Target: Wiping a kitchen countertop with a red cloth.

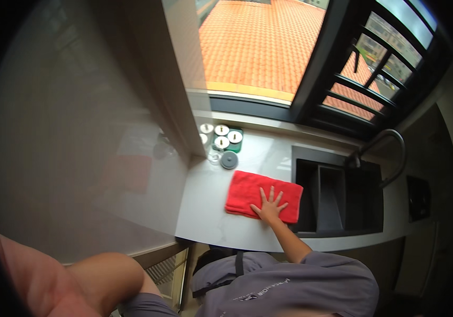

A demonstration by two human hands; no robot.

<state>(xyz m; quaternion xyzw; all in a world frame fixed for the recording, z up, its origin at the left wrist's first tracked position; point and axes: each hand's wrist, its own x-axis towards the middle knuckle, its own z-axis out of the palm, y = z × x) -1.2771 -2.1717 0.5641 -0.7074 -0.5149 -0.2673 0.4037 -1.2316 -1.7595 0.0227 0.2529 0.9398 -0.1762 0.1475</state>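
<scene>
My right hand (270, 207) lies flat with spread fingers on a folded red cloth (246, 194), which rests on the white countertop (206, 206) just left of the dark sink. At the lower left, close to the camera, my left arm is raised and bent; a large blurred part of it, perhaps the hand, fills the corner, and its fingers cannot be made out. Beyond the cloth stands a round grey lid or container (229, 159), beside a clear glass item (214, 157) and several white-topped round jars (235, 137) by a green base.
A dark double sink (331, 198) with a curved black faucet (403, 154) is at right. A glossy wall (131, 119) bounds the counter at left. Behind it runs a window sill (250, 121) under a dark-framed window. Another dark unit (418, 198) sits farther right.
</scene>
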